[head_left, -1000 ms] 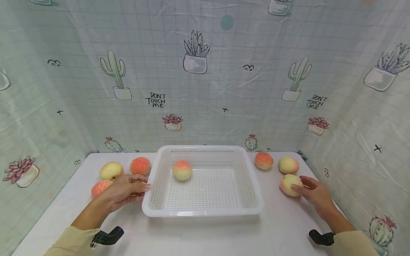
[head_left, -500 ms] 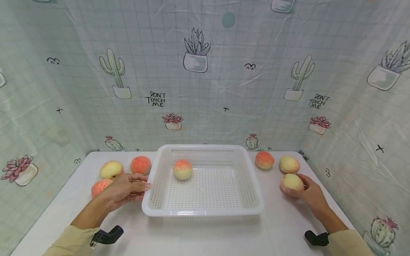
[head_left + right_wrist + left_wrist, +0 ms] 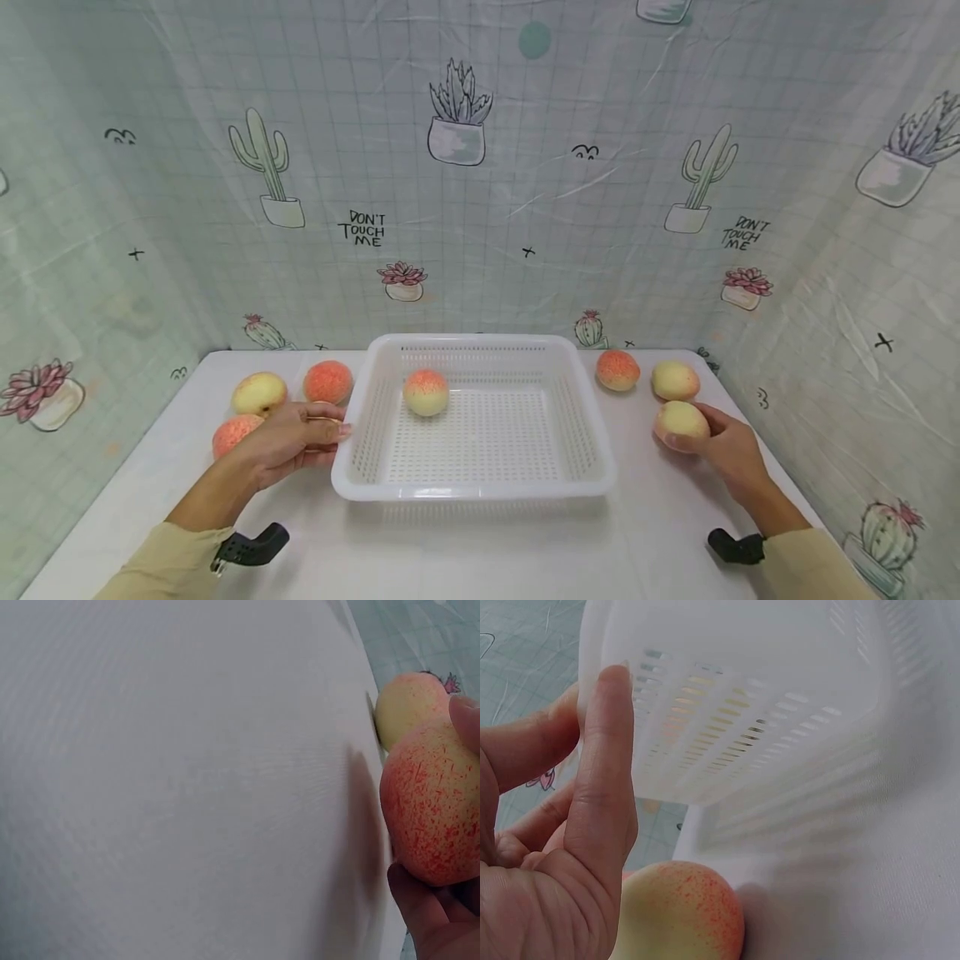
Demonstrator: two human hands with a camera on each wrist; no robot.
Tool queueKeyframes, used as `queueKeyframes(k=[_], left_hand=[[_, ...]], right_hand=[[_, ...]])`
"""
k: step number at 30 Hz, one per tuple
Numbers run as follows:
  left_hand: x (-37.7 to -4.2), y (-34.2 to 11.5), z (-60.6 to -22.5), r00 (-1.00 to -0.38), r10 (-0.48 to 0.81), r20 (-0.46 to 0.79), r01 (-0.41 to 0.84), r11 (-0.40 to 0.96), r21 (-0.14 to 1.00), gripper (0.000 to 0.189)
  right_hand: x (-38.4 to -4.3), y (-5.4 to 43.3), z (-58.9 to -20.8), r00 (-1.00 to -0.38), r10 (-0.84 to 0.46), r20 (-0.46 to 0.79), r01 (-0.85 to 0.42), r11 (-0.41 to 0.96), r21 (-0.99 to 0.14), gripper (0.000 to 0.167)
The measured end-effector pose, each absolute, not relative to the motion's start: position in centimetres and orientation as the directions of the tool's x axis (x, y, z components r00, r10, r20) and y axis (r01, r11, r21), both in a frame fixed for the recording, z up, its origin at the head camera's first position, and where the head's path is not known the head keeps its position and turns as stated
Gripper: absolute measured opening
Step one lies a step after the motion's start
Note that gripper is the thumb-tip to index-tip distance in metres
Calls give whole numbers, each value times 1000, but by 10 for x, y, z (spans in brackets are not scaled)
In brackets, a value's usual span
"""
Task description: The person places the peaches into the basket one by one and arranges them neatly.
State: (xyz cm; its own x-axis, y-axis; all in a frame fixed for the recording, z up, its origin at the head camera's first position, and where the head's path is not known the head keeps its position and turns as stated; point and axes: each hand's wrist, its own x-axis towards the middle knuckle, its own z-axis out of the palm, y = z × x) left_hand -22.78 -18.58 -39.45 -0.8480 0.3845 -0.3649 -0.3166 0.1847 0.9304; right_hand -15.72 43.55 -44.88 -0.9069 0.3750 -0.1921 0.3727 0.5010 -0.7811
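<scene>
- While the left hand [image 3: 288, 446] pinches the left rim of the white basket [image 3: 472, 492] mid-frame, the right hand [image 3: 735, 454] has the held peach [image 3: 682, 423] between thumb and fingers, right of centre!
- Inside the basket, upper left of its floor, sits one two-tone peach [image 3: 426, 393], red above and yellow below.
- Over at frame left: a yellow peach [image 3: 258, 392], a red peach [image 3: 327, 382] near the basket's edge, and a lower red peach [image 3: 234, 435] partly behind the left wrist.
- Bottom of the left wrist view, a blushed peach [image 3: 686, 911] peeks out just beside the palm.
- Right of the basket, an orange peach [image 3: 618, 370]; next along, a pale peach [image 3: 675, 380] just above the gripped one.
- All this on a white table [image 3: 480, 550], with a cactus-print curtain [image 3: 480, 208] filling the upper frame.
</scene>
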Motion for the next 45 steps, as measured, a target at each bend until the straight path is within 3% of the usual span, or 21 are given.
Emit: queueKeyframes(k=[10,35,45], left_hand=[[-229,-184,-396,-853,368,-370,-318,197,928,53],[-226,-185,-394,-855,363,-370,-331,167,929,49],[-225,-185,-394,-855,357,-376,-335,173,926,49]], right_hand=[[-155,431,-437,-912,354,-207,375,513,-772,101],[-158,419,-423,-949,270,-164,291,542,-788,99],[-160,412,-420,-953,270,-137,271,560,-783,91]])
